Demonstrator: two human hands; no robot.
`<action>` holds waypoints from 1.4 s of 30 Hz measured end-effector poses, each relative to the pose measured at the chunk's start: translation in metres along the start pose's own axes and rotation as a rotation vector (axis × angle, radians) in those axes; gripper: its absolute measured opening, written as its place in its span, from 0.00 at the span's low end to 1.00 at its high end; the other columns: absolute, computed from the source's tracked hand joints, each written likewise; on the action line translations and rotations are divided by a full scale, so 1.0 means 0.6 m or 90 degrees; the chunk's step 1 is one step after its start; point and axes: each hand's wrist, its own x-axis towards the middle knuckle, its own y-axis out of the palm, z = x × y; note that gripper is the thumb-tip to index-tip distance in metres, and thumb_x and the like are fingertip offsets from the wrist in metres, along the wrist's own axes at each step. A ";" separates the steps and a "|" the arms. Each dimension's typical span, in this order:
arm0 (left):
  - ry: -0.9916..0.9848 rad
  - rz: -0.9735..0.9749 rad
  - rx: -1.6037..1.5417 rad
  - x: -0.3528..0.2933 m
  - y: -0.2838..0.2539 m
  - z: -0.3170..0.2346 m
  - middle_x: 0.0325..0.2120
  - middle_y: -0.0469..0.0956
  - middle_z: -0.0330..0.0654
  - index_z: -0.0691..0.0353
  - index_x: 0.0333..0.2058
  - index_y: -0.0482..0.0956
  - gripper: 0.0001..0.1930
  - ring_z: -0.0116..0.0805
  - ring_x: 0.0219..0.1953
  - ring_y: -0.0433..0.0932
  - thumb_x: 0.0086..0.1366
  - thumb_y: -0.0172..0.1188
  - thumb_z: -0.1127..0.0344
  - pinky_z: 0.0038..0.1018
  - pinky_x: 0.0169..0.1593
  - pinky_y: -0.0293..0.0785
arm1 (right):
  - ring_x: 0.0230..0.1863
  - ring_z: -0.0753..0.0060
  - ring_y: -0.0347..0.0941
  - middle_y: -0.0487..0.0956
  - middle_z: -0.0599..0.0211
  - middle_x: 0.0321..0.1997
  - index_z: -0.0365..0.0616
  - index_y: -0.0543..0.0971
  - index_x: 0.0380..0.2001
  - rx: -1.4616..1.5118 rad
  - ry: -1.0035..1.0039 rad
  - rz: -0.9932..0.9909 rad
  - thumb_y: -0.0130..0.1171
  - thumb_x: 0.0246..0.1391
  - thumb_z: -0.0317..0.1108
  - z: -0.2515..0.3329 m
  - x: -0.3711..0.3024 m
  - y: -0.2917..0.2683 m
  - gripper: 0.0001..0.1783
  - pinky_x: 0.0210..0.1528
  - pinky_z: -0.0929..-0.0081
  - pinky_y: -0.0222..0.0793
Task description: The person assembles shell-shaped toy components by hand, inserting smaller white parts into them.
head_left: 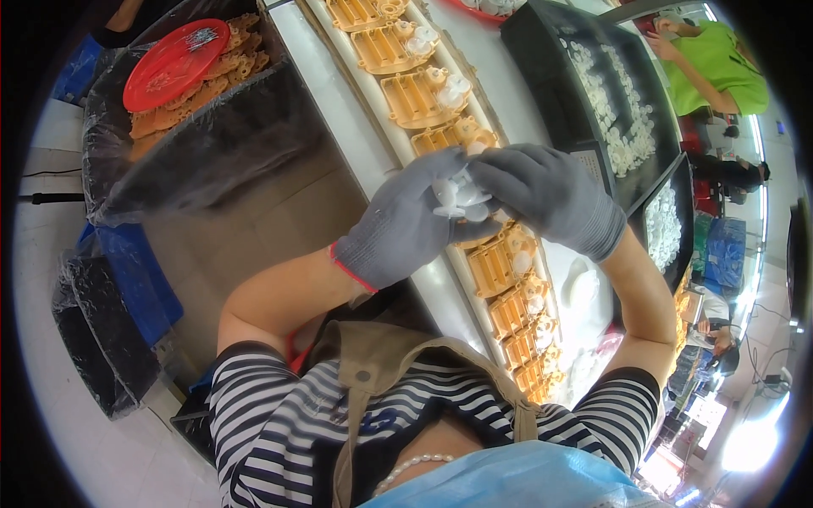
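Observation:
Both my hands wear grey knit gloves and meet above a row of tan plastic housings [421, 96]. Small white translucent plastic parts [457, 196] sit in my left hand [405, 218], its fingers curled round them. My right hand [549, 193] comes in from the other side, with its fingertips pressed at the same white parts; the exact grip is partly hidden by the fingers. Several housings in the row carry similar clear-white pieces at their right ends. One tan housing [495, 264] lies just below my hands.
A black bin of white parts [614, 110] stands on the right, with a tray of white pieces [663, 227] nearer. On the left, a plastic-lined bin [216, 140] holds tan housings and a red plate [176, 66] with small metal pieces. A person in a green shirt [716, 68] is at far right.

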 end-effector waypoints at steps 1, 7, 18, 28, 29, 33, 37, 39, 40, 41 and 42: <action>0.020 0.007 0.022 -0.001 -0.005 0.004 0.50 0.73 0.45 0.61 0.56 0.68 0.20 0.38 0.53 0.74 0.71 0.48 0.55 0.43 0.58 0.73 | 0.38 0.67 0.78 0.78 0.65 0.39 0.42 0.76 0.42 0.016 0.022 0.004 0.63 0.48 0.33 0.003 -0.001 0.001 0.17 0.37 0.75 0.76; 0.017 -0.035 0.013 -0.011 0.007 -0.016 0.49 0.76 0.46 0.65 0.54 0.71 0.22 0.43 0.54 0.75 0.71 0.48 0.54 0.45 0.60 0.71 | 0.37 0.62 0.79 0.82 0.59 0.41 0.44 0.79 0.46 0.220 0.176 -0.059 0.63 0.51 0.30 -0.051 -0.021 0.003 0.17 0.42 0.68 0.77; 0.098 -0.153 0.096 -0.012 -0.006 -0.006 0.49 0.76 0.51 0.68 0.53 0.71 0.23 0.47 0.53 0.76 0.70 0.50 0.54 0.46 0.59 0.72 | 0.35 0.58 0.79 0.82 0.61 0.38 0.47 0.78 0.48 0.231 0.183 -0.031 0.62 0.51 0.29 -0.095 -0.030 0.060 0.18 0.40 0.65 0.75; 0.110 -0.152 0.154 -0.009 -0.007 -0.009 0.50 0.75 0.50 0.68 0.55 0.70 0.24 0.46 0.53 0.76 0.71 0.49 0.53 0.45 0.59 0.72 | 0.35 0.59 0.78 0.82 0.63 0.34 0.47 0.79 0.47 0.208 0.177 -0.002 0.63 0.52 0.32 -0.104 -0.030 0.080 0.18 0.39 0.66 0.75; 0.102 -0.144 0.134 -0.009 -0.006 -0.009 0.50 0.75 0.50 0.68 0.55 0.70 0.24 0.46 0.53 0.76 0.71 0.49 0.53 0.45 0.59 0.72 | 0.35 0.60 0.78 0.82 0.63 0.35 0.47 0.80 0.46 0.208 0.191 0.017 0.65 0.51 0.33 -0.109 -0.032 0.083 0.17 0.40 0.66 0.74; 0.132 -0.169 0.243 -0.005 -0.013 -0.001 0.50 0.75 0.50 0.68 0.55 0.70 0.24 0.47 0.53 0.76 0.71 0.49 0.53 0.45 0.59 0.72 | 0.39 0.61 0.78 0.82 0.62 0.38 0.48 0.83 0.42 0.312 0.324 0.072 0.68 0.48 0.38 -0.108 -0.022 0.076 0.16 0.45 0.67 0.74; 0.132 -0.169 0.257 -0.002 -0.015 -0.002 0.50 0.75 0.50 0.67 0.55 0.70 0.24 0.47 0.53 0.76 0.71 0.48 0.53 0.45 0.58 0.72 | 0.42 0.62 0.77 0.81 0.61 0.41 0.48 0.84 0.42 0.329 0.402 0.104 0.69 0.47 0.40 -0.105 -0.015 0.079 0.17 0.47 0.67 0.73; 0.092 -0.139 0.141 -0.003 -0.010 -0.008 0.50 0.75 0.50 0.67 0.55 0.70 0.24 0.46 0.54 0.75 0.72 0.48 0.53 0.44 0.58 0.72 | 0.45 0.62 0.77 0.80 0.61 0.45 0.47 0.83 0.45 0.353 0.394 0.093 0.70 0.46 0.42 -0.105 -0.021 0.076 0.22 0.48 0.67 0.72; 0.071 -0.123 0.084 -0.003 -0.008 -0.011 0.50 0.75 0.49 0.67 0.55 0.70 0.23 0.46 0.54 0.75 0.72 0.48 0.53 0.44 0.58 0.72 | 0.45 0.62 0.77 0.80 0.61 0.45 0.47 0.83 0.45 0.352 0.396 0.092 0.70 0.46 0.42 -0.101 -0.023 0.068 0.22 0.48 0.67 0.72; 0.054 -0.111 0.025 -0.007 -0.007 -0.012 0.50 0.75 0.49 0.67 0.55 0.70 0.23 0.46 0.55 0.75 0.72 0.48 0.53 0.44 0.58 0.72 | 0.46 0.63 0.77 0.80 0.62 0.47 0.47 0.82 0.46 0.289 0.375 0.050 0.71 0.46 0.43 -0.093 -0.022 0.058 0.23 0.49 0.68 0.73; 0.055 -0.114 0.027 -0.009 -0.007 -0.012 0.50 0.75 0.49 0.67 0.55 0.70 0.23 0.46 0.55 0.75 0.72 0.48 0.53 0.44 0.58 0.72 | 0.47 0.64 0.77 0.80 0.63 0.48 0.47 0.81 0.47 0.225 0.355 0.007 0.71 0.47 0.43 -0.084 -0.020 0.047 0.24 0.50 0.69 0.73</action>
